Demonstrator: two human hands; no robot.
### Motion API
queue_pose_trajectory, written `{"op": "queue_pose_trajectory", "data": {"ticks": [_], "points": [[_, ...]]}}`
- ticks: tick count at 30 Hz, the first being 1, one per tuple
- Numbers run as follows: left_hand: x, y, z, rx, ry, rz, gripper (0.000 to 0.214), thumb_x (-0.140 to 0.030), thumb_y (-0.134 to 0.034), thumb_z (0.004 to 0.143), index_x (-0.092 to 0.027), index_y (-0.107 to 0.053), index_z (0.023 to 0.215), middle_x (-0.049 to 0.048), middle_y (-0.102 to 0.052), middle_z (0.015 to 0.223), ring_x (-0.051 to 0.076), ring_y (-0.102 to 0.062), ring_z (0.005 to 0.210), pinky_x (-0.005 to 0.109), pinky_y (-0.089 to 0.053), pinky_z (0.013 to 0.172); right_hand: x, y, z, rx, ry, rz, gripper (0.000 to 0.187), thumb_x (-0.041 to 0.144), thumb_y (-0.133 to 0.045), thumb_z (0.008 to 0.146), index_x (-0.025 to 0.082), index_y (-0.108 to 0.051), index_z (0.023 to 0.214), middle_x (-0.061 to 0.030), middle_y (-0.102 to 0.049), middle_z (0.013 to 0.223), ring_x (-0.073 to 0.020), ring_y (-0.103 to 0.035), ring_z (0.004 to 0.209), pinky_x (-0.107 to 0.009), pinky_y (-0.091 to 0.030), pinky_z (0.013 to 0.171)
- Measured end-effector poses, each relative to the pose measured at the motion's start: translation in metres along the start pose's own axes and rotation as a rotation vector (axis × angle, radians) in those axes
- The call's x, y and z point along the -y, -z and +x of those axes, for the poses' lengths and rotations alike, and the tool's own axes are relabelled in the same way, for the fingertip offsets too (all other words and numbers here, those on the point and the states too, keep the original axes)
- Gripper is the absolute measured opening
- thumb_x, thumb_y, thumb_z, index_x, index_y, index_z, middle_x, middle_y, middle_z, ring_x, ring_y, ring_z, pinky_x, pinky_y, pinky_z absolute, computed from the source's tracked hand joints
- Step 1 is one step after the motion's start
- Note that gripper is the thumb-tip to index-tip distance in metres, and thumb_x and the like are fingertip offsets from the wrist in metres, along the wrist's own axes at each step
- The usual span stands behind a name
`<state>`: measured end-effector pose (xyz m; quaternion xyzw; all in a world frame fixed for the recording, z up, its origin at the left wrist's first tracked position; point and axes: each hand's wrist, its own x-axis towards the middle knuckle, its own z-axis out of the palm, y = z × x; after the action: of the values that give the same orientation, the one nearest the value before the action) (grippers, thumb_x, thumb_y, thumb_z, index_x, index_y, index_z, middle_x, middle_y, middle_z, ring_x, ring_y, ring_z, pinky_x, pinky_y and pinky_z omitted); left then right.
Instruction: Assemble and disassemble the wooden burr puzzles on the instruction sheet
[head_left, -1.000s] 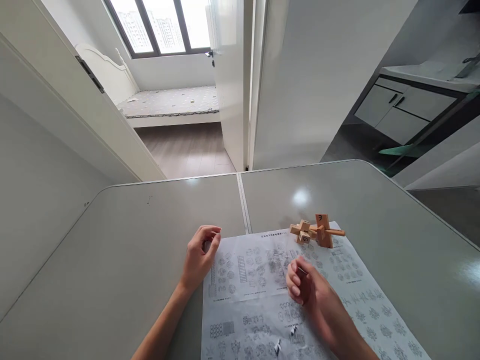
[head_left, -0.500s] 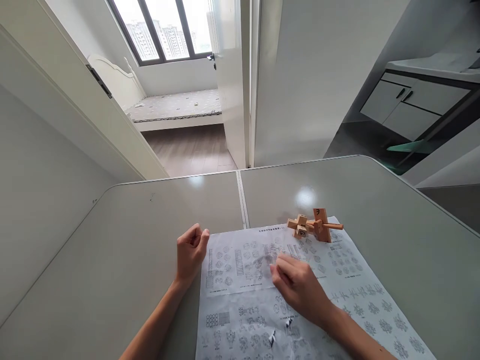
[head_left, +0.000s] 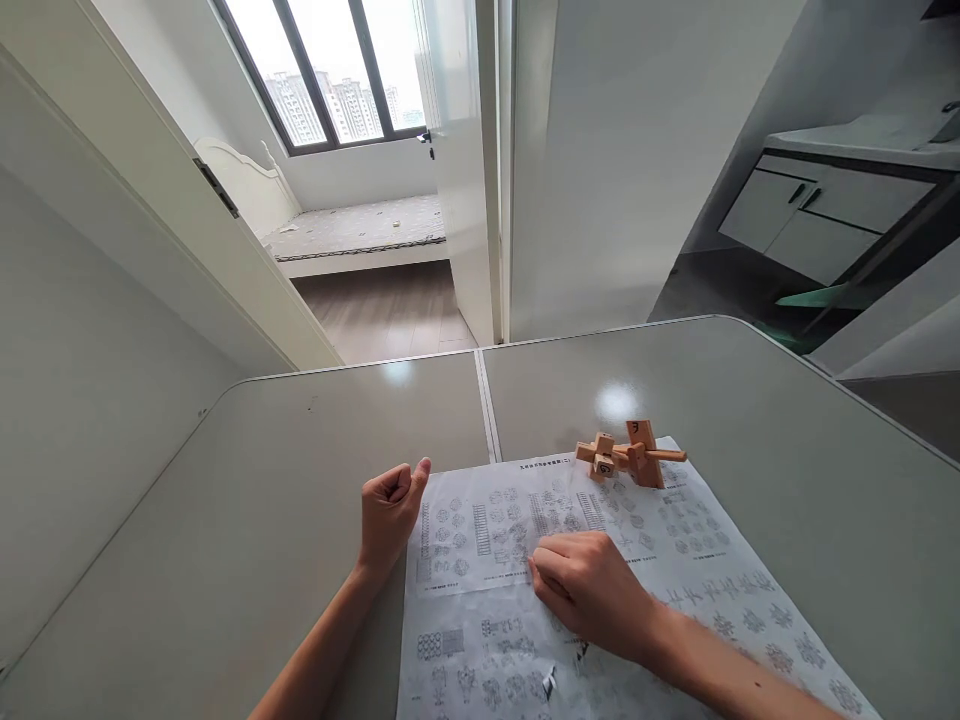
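A printed instruction sheet (head_left: 675, 560) covered in small diagrams lies on the grey table (head_left: 285, 500). My left hand (head_left: 390, 515) rests at the sheet's left edge, curled into a loose fist with nothing visible in it. My right hand (head_left: 589, 590) lies on the middle of the sheet, fingers curled and pressed to the paper. A half-built wooden interlocking puzzle (head_left: 628, 455) stands at the sheet's far edge, well beyond both hands.
A seam (head_left: 486, 410) runs down the table's middle. Beyond the far edge are a white wall, an open door (head_left: 461, 170) to a bedroom with a window, and dark kitchen cabinets (head_left: 817, 215) at the right.
My left hand closed from a loose pinch into a fist. My right hand slid left and toward me across the sheet and settled with fingers curled. The view shifted slightly.
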<state>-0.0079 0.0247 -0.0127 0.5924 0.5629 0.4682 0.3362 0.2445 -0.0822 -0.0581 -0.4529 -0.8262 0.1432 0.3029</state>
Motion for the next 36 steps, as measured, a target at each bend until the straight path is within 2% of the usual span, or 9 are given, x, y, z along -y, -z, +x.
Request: {"op": "queue_pose_trajectory", "data": {"ticks": [7,17,22,26,31,36], "points": [[0.007,0.001,0.004,-0.019,0.063,-0.048,0.06,-0.046,-0.066,0.086,-0.024,-0.013,0.068,-0.0066,-0.013,0.063,0.009,-0.015,0.054,0.023,-0.019,0.046,0.0,0.001,0.002,0.008,0.025,-0.03,0.033,0.005,-0.05,0.092,0.022,-0.035,0.068,0.0055,-0.041,0.061,-0.0117,-0.028,0.055,-0.028,-0.021,0.056],[0.009,0.001,0.003,-0.02,0.083,-0.049,0.054,-0.037,-0.065,0.083,-0.024,-0.015,0.067,-0.0065,-0.014,0.063,0.009,-0.015,0.057,0.024,-0.018,0.049,-0.001,0.0,0.003,0.056,0.106,-0.161,0.03,0.007,-0.048,0.094,0.022,-0.042,0.069,0.0033,-0.051,0.062,-0.0117,-0.034,0.054,-0.029,-0.023,0.056],[0.009,0.001,0.003,-0.027,0.095,-0.068,0.053,-0.033,-0.066,0.08,-0.024,-0.016,0.065,-0.0068,-0.014,0.063,0.009,-0.015,0.056,0.024,-0.016,0.049,-0.005,0.008,0.008,0.113,0.188,-0.185,0.03,0.007,-0.047,0.096,0.021,-0.045,0.069,0.0035,-0.053,0.062,-0.0114,-0.029,0.054,-0.029,-0.02,0.055],[0.011,0.001,0.004,-0.04,0.11,-0.097,0.052,-0.03,-0.066,0.076,-0.024,-0.016,0.064,-0.0072,-0.014,0.062,0.008,-0.015,0.056,0.024,-0.016,0.05,-0.017,0.019,0.014,0.2,0.303,-0.227,0.031,0.005,-0.046,0.095,0.02,-0.046,0.068,0.0041,-0.052,0.062,-0.0117,-0.024,0.054,-0.031,-0.016,0.055],[0.013,0.001,0.004,-0.056,0.136,-0.158,0.05,-0.026,-0.067,0.072,-0.024,-0.018,0.063,-0.0078,-0.015,0.061,0.007,-0.015,0.055,0.024,-0.016,0.05,-0.042,0.028,0.022,0.14,0.408,-0.271,0.033,0.002,-0.041,0.095,0.02,-0.046,0.068,0.0048,-0.048,0.06,-0.0121,-0.021,0.054,-0.03,-0.016,0.054],[0.012,0.0,0.005,-0.079,0.173,-0.258,0.053,-0.025,-0.069,0.069,-0.024,-0.017,0.063,-0.0082,-0.014,0.061,0.007,-0.014,0.054,0.024,-0.013,0.049,-0.058,0.035,0.025,0.173,0.46,-0.299,0.035,0.001,-0.039,0.096,0.02,-0.047,0.068,0.0043,-0.046,0.062,-0.0125,-0.021,0.055,-0.031,-0.015,0.053]]}}
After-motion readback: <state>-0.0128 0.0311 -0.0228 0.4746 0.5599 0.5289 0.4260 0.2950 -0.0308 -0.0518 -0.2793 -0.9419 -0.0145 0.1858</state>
